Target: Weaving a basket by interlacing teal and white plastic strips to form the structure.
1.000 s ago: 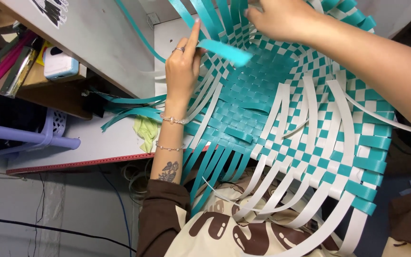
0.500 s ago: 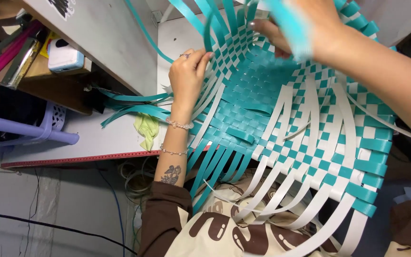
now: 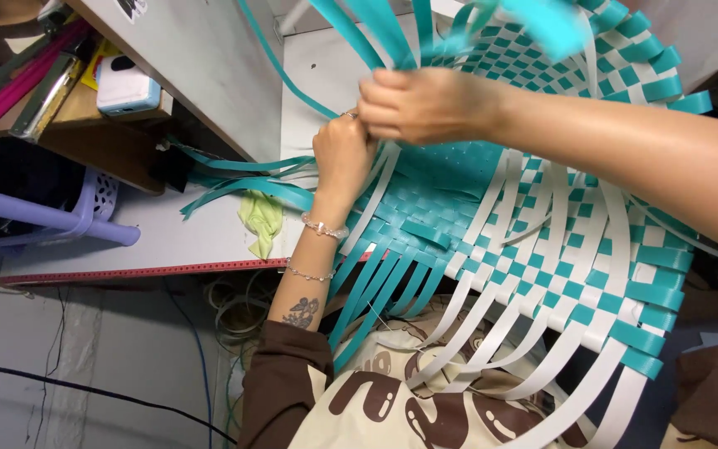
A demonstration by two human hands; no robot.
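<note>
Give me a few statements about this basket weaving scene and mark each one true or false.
1. The woven basket is made of teal and white strips. True.
2. The left hand and right hand are far apart. False: they meet at the basket's left wall, pinching strips.
3. The left wrist carries a beaded bracelet. True.
4. The loose teal strips on the white tabletop are red. False: they are teal.
5. A purple plastic basket sits at the left. True.

A white table (image 3: pixel 168 241) carries teal strips (image 3: pixel 234 179) and a green cloth (image 3: pixel 262 220).
</note>
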